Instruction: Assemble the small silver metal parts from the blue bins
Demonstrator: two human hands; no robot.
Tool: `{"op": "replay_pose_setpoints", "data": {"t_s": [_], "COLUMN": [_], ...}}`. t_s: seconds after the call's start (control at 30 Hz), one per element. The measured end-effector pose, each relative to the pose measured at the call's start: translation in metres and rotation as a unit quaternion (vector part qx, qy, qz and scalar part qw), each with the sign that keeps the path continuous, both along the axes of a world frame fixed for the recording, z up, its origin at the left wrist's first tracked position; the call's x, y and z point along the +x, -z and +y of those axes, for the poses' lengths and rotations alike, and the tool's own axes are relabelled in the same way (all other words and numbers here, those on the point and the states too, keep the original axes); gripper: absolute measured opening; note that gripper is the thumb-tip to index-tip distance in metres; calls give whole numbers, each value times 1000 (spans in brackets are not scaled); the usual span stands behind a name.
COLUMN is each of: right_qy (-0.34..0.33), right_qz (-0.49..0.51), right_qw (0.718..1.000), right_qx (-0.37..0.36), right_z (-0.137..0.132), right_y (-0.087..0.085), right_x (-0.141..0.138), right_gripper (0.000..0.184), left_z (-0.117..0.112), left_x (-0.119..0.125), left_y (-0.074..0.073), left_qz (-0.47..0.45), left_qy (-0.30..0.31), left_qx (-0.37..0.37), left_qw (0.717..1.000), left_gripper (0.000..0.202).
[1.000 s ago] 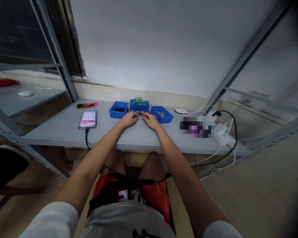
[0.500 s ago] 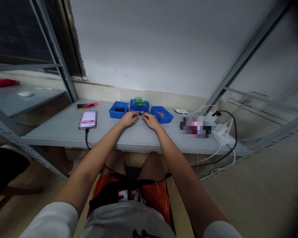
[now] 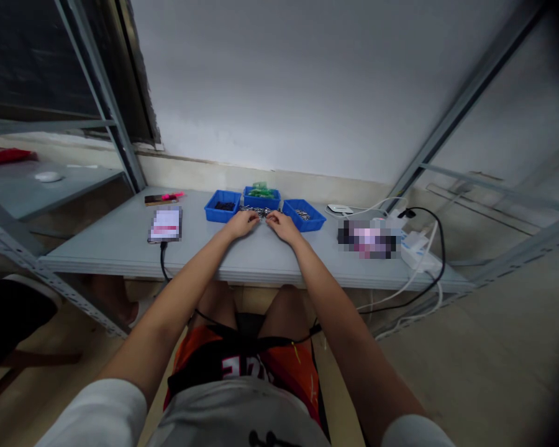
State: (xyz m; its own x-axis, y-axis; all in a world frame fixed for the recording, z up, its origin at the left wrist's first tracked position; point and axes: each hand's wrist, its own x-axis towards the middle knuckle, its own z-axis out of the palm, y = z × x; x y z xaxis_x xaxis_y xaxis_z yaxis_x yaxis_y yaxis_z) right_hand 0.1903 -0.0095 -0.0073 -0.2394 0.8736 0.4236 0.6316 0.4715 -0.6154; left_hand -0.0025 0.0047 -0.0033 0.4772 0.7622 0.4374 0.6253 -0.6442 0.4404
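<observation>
My left hand [image 3: 243,223] and my right hand [image 3: 282,226] are close together over the grey table, fingers closed in pinches that nearly meet. Whatever sits between the fingertips is too small to name. Just beyond them lies a pile of small shiny metal pieces [image 3: 261,212]. Around the pile stand three blue bins: the left bin [image 3: 222,215] holds dark small parts, the back bin [image 3: 261,203] holds green pieces [image 3: 259,193], and the right bin [image 3: 310,224], beside my right hand, holds silvery slender pieces [image 3: 302,215].
A phone with a lit, blurred screen [image 3: 166,223] lies left with a cable. Behind it are a dark flat item [image 3: 161,200] and a pink object [image 3: 172,195]. To the right are a blurred-out item [image 3: 368,239], a white power strip [image 3: 417,251] and cables. Metal shelf posts flank the table [image 3: 200,254].
Both hands stay in nearly the same place, with only very slight finger movement at most. The bins and the metal pile have not visibly moved.
</observation>
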Motion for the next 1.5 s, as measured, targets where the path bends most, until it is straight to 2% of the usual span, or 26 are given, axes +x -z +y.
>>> {"op": "replay_pose_setpoints", "data": {"t_s": [0.23, 0.7, 0.83, 0.97, 1.13, 1.27, 1.5], "right_qy": [-18, 2, 6, -18, -20, -16, -28], "right_qz": [-35, -17, -15, -21, -15, -6, -24], "right_qw": [999, 999, 1000, 1000, 999, 999, 999], "right_qx": [9, -40, -21, -2, -24, -43, 4], "right_z": [-2, 1, 1, 2, 1, 0, 0], "right_y": [-2, -1, 0, 1, 0, -1, 0], "right_x": [1, -3, -1, 1, 0, -1, 1], "right_gripper": [16, 24, 21, 17, 20, 24, 19], "left_z": [0, 0, 0, 0, 3, 2, -1], "left_x": [1, 0, 0, 0, 1, 1, 1], "left_y": [-1, 0, -1, 0, 2, 0, -1], "left_qz": [-16, -23, -15, -12, -44, -33, -20], "left_qy": [-9, 1, 6, 3, 2, 17, 5], "left_qx": [-3, -4, 3, 5, 7, 7, 8], "left_qw": [1000, 1000, 1000, 1000, 999, 999, 1000], "left_gripper": [23, 24, 24, 24, 22, 21, 23]}}
